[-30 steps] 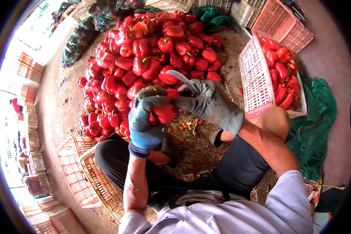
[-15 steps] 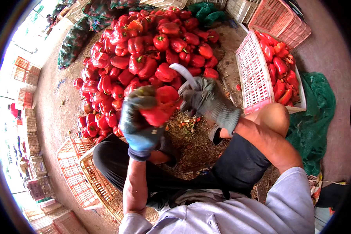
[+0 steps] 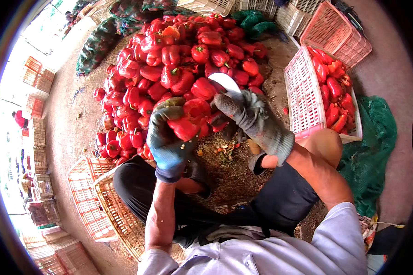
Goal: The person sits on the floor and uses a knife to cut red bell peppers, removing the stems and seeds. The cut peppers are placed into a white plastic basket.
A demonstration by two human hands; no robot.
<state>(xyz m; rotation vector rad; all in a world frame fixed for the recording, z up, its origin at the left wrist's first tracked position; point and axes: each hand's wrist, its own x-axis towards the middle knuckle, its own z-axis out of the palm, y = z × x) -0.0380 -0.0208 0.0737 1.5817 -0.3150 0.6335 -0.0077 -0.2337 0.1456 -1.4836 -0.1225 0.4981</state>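
In its gloved grip my left hand [image 3: 164,140] is closed round a red bell pepper [image 3: 186,127], whose cut, hollow end faces up. A few pale seeds show in front of that glove. My right hand [image 3: 257,120], also in a grey work glove, is closed on a knife [image 3: 224,81]; its pale curved blade points up and left, and its handle is hidden. The right fingers are right beside the pepper; whether they touch it I cannot tell. Beyond both hands lies a large heap of whole red bell peppers [image 3: 170,55].
A pink and white crate [image 3: 304,98] on the right holds red peppers, with green netting [image 3: 369,137] beside it. An empty-looking pink crate [image 3: 330,30] stands behind. Crates [image 3: 85,197] lie by my left knee. Pepper scraps [image 3: 225,151] litter the floor between my feet.
The knife blade has turned and shows more of its broad side. My left hand has tilted the pepper, and seeds now show below it. The whole view has shifted slightly.
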